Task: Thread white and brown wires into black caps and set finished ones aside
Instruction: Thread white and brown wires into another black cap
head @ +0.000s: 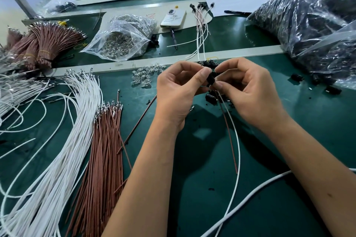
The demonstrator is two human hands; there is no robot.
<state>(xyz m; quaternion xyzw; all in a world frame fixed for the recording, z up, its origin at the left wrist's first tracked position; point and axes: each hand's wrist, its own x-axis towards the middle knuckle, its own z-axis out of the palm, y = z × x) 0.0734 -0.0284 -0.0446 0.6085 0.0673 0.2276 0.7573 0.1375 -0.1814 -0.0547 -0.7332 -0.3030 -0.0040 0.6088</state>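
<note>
My left hand and my right hand meet above the green mat, both pinching one black cap. A brown wire and a white wire hang from the cap toward me. Loose black caps lie under and behind my fingers. Bundles of white wires and brown wires lie on the left. Several finished wired caps lie farther back.
A clear bag of small transparent parts and loose ones sit beyond my left hand. A big bag of black caps fills the right. A phone, tied brown bundles and a thick white cable are nearby.
</note>
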